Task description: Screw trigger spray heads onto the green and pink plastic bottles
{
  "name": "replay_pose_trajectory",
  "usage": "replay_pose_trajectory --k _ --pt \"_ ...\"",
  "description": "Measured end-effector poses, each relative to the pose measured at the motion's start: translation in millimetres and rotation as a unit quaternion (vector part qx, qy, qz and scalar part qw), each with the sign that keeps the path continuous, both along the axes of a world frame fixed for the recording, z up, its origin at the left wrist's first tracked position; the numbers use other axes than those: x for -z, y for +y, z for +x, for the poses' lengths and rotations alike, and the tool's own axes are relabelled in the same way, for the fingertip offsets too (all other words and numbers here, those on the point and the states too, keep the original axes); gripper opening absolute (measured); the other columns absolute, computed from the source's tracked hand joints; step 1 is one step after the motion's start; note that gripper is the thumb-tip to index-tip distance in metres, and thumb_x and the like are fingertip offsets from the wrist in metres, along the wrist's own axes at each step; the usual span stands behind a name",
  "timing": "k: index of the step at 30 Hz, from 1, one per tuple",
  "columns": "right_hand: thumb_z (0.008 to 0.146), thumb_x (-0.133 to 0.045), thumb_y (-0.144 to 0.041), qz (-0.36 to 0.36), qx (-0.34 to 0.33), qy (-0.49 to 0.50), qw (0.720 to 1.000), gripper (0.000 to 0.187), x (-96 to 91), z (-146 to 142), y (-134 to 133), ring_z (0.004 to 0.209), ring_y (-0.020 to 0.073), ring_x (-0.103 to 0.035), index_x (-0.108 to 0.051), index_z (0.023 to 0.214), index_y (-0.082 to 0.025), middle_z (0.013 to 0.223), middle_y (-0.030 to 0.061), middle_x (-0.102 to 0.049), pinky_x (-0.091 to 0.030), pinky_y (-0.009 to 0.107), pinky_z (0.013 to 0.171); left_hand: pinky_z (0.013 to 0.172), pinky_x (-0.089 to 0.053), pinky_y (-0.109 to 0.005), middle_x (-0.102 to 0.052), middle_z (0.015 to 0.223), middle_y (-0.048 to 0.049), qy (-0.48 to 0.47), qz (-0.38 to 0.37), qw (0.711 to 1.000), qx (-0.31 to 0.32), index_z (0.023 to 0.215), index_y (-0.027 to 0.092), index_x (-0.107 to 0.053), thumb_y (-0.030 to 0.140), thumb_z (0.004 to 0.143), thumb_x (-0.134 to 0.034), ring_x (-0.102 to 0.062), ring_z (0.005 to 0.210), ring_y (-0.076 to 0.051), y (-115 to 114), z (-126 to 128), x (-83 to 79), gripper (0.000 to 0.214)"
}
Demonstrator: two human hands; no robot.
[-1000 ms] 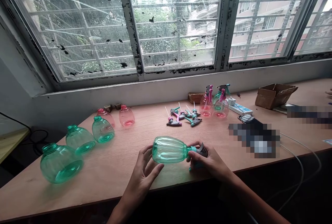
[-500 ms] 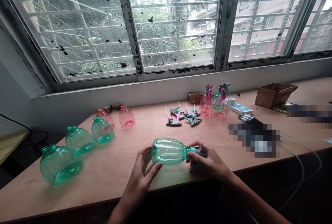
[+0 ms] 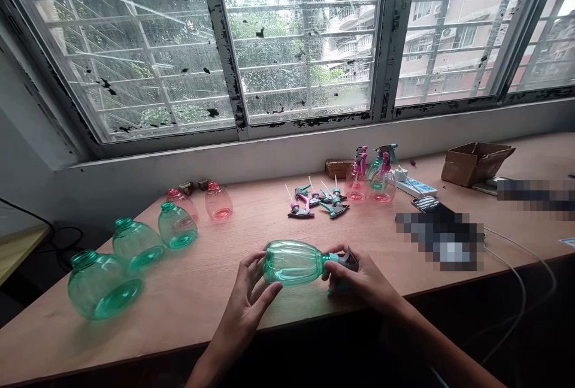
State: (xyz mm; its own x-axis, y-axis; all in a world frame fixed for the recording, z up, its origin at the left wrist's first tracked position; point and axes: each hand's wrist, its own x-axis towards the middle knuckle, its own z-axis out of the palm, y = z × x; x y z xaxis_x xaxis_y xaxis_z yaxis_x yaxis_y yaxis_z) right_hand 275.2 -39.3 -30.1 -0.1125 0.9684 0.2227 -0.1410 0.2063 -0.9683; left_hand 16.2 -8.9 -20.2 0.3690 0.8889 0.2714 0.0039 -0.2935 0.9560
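A clear green spray bottle lies sideways in the air above the table's front edge, its neck to the right. My left hand grips its base end, thumb below and fingers behind. My right hand is closed around the neck end, where a spray head in teal and dark grey is fitted; the fingers partly hide it. Beyond the hands, several loose spray heads in pink, teal and grey lie with their tubes pointing up. Several open green bottles and two pink bottles stand at the left.
Bottles with spray heads stand at the back near a white power strip. An open cardboard box is at the back right. A phone and a pixelated patch lie on the right, with cables over the table edge.
Almost nothing differs. Both hands keep the same hold on the spray bottle, which has shifted and turned very slightly.
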Motion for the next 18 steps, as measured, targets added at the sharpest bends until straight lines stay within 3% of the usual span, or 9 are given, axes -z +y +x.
replay_pose_trajectory --k 4,7,10,16,18 --pt "0.087 -0.074 -0.045 0.005 0.001 -0.003 1.0 0.034 1.1 0.0 1.4 0.06 0.0172 -0.068 -0.062 0.101 -0.016 0.078 0.0035 -0.073 -0.057 0.031 0.062 0.114 -0.043 -0.047 -0.043 0.153 -0.0071 0.004 0.019 1.0 -0.013 0.137 0.032 -0.039 0.035 0.092 -0.066 -0.042 0.142 -0.029 3.3 -1.1 1.8 0.052" --pt "0.087 -0.074 -0.044 0.005 0.0 -0.005 1.0 0.034 0.8 0.2 1.7 0.06 0.0169 -0.068 -0.062 0.101 -0.016 0.078 0.0034 -0.073 -0.056 0.031 0.062 0.12 -0.034 -0.048 -0.037 0.158 -0.0045 0.016 0.055 0.998 -0.003 0.148 0.035 -0.033 0.032 0.09 -0.068 -0.034 0.147 -0.029 4.0 -2.1 2.0 0.067" --pt "0.087 -0.074 -0.044 0.004 -0.003 -0.005 1.0 0.033 0.6 0.6 1.3 0.06 0.0169 -0.068 -0.062 0.101 -0.016 0.078 0.0036 -0.073 -0.056 0.031 0.061 0.124 -0.026 -0.047 -0.031 0.161 -0.0011 0.039 0.077 0.996 0.009 0.147 0.035 -0.039 0.03 0.092 -0.067 -0.029 0.149 -0.029 3.6 -2.5 0.1 0.062" --pt "0.087 -0.074 -0.044 -0.001 -0.005 0.002 1.0 0.033 1.3 0.9 1.5 0.06 0.0175 -0.069 -0.061 0.101 -0.017 0.079 0.0038 -0.073 -0.056 0.032 0.062 0.118 -0.038 -0.044 -0.048 0.152 -0.0021 0.014 0.03 0.999 0.002 0.141 0.036 -0.045 0.033 0.094 -0.064 -0.041 0.143 -0.028 4.2 -3.5 -1.6 0.051" --pt "0.087 -0.073 -0.045 -0.003 -0.006 0.002 1.0 0.034 1.4 0.7 1.7 0.06 0.0172 -0.068 -0.061 0.102 -0.016 0.079 0.0041 -0.073 -0.056 0.031 0.062 0.116 -0.041 -0.044 -0.046 0.153 -0.0025 0.018 0.025 1.0 -0.001 0.141 0.037 -0.044 0.034 0.093 -0.066 -0.04 0.143 -0.028 3.8 -3.2 -0.6 0.054"
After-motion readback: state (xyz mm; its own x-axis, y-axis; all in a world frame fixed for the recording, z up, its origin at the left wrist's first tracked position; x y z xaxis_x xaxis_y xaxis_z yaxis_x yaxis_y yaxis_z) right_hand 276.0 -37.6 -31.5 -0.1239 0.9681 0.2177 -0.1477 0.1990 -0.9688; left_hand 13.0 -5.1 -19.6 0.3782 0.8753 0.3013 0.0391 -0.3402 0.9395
